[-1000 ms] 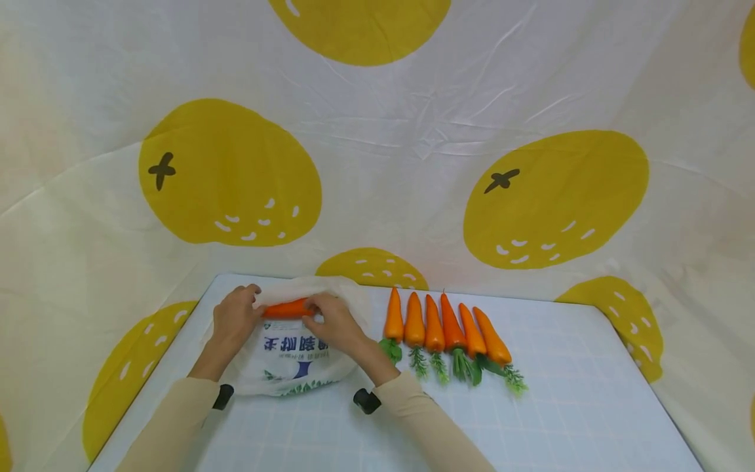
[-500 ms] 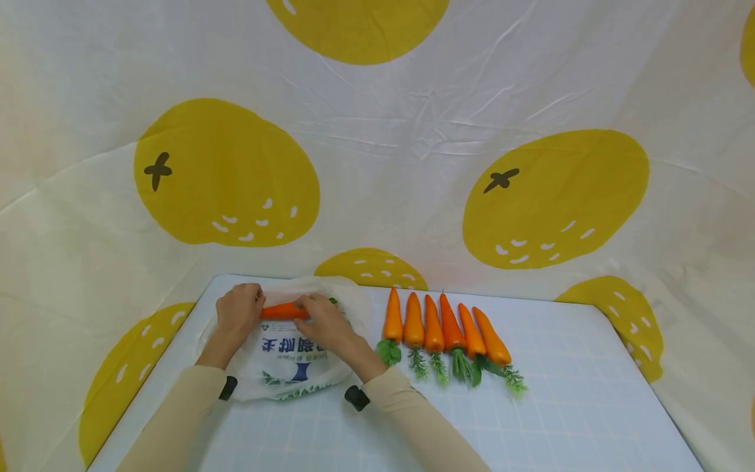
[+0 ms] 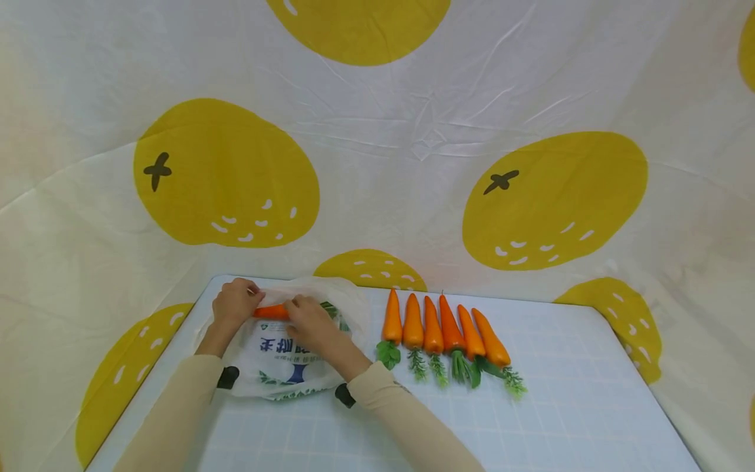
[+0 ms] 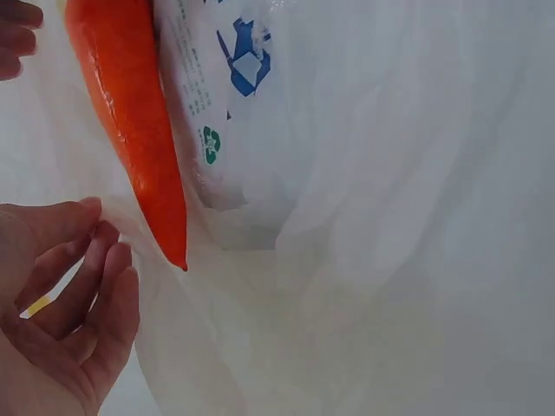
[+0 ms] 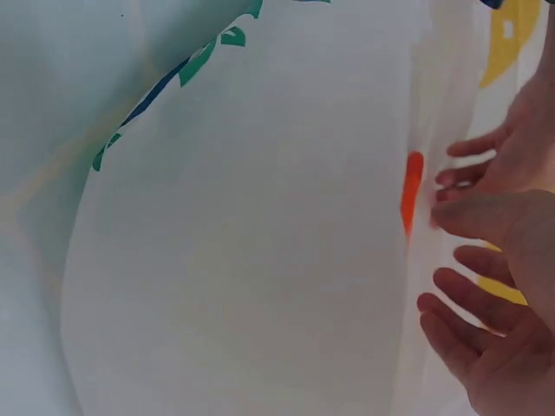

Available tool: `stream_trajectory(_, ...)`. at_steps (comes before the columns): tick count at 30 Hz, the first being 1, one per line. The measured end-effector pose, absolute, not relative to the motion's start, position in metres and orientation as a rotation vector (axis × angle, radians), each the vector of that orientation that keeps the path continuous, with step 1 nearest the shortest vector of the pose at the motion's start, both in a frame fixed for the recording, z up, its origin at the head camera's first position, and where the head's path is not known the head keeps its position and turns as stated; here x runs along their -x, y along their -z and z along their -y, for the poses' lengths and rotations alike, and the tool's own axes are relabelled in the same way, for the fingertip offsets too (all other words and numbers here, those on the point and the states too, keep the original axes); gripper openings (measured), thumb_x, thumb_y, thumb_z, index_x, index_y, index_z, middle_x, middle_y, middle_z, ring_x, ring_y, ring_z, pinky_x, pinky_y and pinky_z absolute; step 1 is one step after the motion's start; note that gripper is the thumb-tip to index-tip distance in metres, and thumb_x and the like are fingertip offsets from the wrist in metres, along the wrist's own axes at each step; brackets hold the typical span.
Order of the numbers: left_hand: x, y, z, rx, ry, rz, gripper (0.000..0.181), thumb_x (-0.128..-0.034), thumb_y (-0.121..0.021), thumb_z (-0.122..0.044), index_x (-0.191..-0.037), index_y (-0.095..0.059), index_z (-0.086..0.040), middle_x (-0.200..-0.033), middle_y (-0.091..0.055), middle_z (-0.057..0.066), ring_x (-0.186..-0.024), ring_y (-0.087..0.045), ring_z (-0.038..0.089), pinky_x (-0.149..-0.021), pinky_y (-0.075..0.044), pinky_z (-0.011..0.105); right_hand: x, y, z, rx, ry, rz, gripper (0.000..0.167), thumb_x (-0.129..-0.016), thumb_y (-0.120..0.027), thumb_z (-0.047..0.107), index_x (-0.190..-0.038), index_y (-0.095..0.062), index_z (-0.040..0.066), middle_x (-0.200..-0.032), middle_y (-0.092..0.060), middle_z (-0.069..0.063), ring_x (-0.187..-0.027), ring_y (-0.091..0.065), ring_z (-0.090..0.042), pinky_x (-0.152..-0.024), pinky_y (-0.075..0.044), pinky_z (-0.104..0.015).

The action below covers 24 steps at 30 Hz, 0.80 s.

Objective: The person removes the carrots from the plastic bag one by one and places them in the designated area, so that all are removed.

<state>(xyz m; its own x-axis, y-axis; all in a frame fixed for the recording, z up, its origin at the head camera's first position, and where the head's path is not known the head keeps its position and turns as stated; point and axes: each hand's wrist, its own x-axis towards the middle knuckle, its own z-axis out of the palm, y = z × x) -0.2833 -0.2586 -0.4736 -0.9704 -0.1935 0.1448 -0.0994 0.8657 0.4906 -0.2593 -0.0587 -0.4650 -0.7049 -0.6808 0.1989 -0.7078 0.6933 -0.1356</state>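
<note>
A thin white plastic bag (image 3: 250, 357) with blue and green print lies at the left of the table. In its mouth a bright orange carrot (image 3: 270, 313) lies crosswise, tip to the left; green leaves show beyond the right hand. My left hand (image 3: 236, 303) pinches the bag's edge between thumb and fingers near that tip, as the left wrist view shows beside the carrot (image 4: 143, 139). Over the carrot's middle is my right hand (image 3: 312, 324), hiding part of it. In the right wrist view the right hand (image 5: 512, 295) has its thumb and fingers apart at the bag's edge.
Several orange carrots (image 3: 433, 328) with green tops lie in a row right of the bag, tips toward the back. The pale blue gridded table (image 3: 566, 406) meets a white curtain (image 3: 389, 196) printed with yellow fruit at its back edge.
My right hand has shifted left along the carrot, baring its green leaves. The carrot's tip has moved slightly left. The left hand stays near the bag's edge.
</note>
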Motion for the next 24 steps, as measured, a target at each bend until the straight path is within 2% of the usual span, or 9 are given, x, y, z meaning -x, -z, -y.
stream_trajectory(5,0.287,0.475,0.264,-0.274,0.822,2.877,0.032,-0.0951,-0.072,-0.021,-0.105,-0.073,0.010,-0.098,-0.072,0.026,-0.083,-0.069,0.039,-0.071,-0.057,0.049,0.259,0.467,0.065,-1.153,-0.168,2.760,0.040,-0.097,-0.072,0.020,-0.134,-0.060,0.009,-0.128,-0.063,-0.006,-0.117,-0.060,-0.019,-0.107,-0.044,-0.024)
stream_trajectory(11,0.291,0.479,0.274,-0.310,1.042,2.875,0.038,-0.0947,-0.072,-0.023,-0.106,-0.073,0.013,-0.094,-0.073,0.026,-0.074,-0.066,0.031,-0.062,-0.055,0.036,0.258,0.471,0.070,-1.147,-0.047,2.705,0.037,-0.098,-0.070,0.021,-0.133,-0.060,0.010,-0.126,-0.064,-0.005,-0.116,-0.060,-0.018,-0.107,-0.044,-0.024)
stream_trajectory(15,0.292,0.479,0.278,-0.353,1.164,2.860,0.041,-0.0958,-0.072,-0.024,-0.112,-0.071,0.014,-0.095,-0.072,0.025,-0.073,-0.064,0.027,-0.062,-0.054,0.028,0.259,0.475,0.072,-1.123,0.028,2.678,0.033,-0.100,-0.067,0.021,-0.130,-0.061,0.012,-0.122,-0.065,-0.004,-0.110,-0.060,-0.017,-0.104,-0.046,-0.024)
stream_trajectory(24,0.289,0.474,0.276,-0.399,1.227,2.850,0.043,-0.0959,-0.073,-0.023,-0.115,-0.069,0.015,-0.098,-0.071,0.027,-0.076,-0.064,0.028,-0.064,-0.056,0.028,0.260,0.486,0.078,-1.070,0.205,2.574,0.026,-0.103,-0.063,0.025,-0.126,-0.066,0.014,-0.114,-0.067,-0.001,-0.103,-0.059,-0.016,-0.101,-0.047,-0.025)
